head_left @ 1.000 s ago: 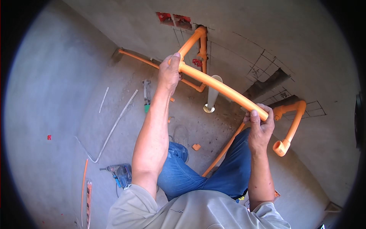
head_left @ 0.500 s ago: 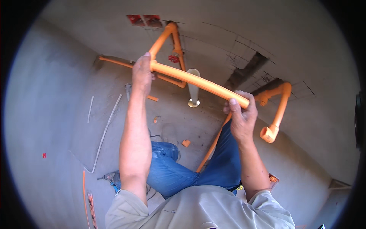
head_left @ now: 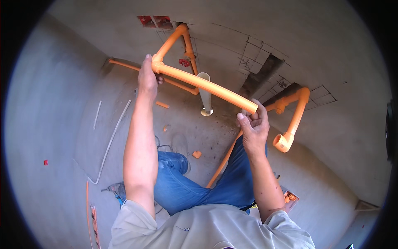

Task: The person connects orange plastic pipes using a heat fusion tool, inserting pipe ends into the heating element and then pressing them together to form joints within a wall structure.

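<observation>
My left hand (head_left: 148, 79) grips an orange pipe fitting (head_left: 157, 63) where two lengths of pipe meet. One length runs up to the wall. The other, an orange pipe (head_left: 205, 86), slants down to the right across my front. At its cut end my right hand (head_left: 255, 128) has its fingers bent behind the pipe and its thumb just below the rim. How firmly these fingers press is hidden. To the right of that hand, an orange bent pipe (head_left: 297, 114) comes out of the wall and ends in an open elbow (head_left: 282, 143).
A white upright pipe (head_left: 205, 95) rises from the floor behind the held pipe. A red valve handle (head_left: 184, 62) sits on the wall piping. Chased grooves (head_left: 265, 72) cut the wall. A power tool (head_left: 117, 189), an orange offcut (head_left: 197, 154) and a fittings box (head_left: 291, 198) lie low around my legs.
The whole scene has shifted slightly left in view. My right thumb has come off the pipe's face to just below its end. My left hand keeps its grip.
</observation>
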`<action>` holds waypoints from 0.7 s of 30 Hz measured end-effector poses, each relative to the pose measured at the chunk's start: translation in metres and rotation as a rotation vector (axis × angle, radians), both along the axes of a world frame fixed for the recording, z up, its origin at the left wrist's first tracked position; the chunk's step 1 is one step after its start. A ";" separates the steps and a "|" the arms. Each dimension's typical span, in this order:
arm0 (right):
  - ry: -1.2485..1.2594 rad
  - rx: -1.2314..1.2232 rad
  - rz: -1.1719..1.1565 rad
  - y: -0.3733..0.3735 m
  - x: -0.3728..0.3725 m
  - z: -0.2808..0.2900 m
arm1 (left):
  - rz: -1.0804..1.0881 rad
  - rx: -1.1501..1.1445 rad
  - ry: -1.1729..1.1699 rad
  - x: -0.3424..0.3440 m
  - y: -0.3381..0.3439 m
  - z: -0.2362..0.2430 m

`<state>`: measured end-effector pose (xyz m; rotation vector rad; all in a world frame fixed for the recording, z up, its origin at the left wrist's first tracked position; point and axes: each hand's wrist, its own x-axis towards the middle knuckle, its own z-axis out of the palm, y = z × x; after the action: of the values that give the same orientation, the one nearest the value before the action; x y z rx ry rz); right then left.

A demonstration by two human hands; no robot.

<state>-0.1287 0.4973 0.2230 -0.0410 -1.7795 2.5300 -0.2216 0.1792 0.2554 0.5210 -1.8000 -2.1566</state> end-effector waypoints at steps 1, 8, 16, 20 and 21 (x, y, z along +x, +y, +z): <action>-0.020 0.021 0.048 0.006 0.001 -0.010 | 0.015 -0.009 -0.023 0.001 -0.002 -0.001; -0.079 0.069 0.210 0.015 0.006 -0.028 | 0.043 -0.096 -0.083 0.006 -0.009 0.005; 0.068 0.082 0.271 0.004 -0.009 -0.029 | 0.050 -0.203 -0.082 -0.002 -0.009 0.002; 0.185 0.074 0.154 0.000 -0.011 -0.027 | 0.040 -0.052 0.126 -0.007 -0.008 -0.013; 0.236 0.088 0.135 -0.002 -0.013 -0.027 | 0.008 -0.065 0.172 -0.008 -0.009 -0.018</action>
<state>-0.1415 0.4950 0.1957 0.3768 -1.8512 2.4160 -0.2293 0.1700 0.2379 0.3169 -1.7646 -2.0606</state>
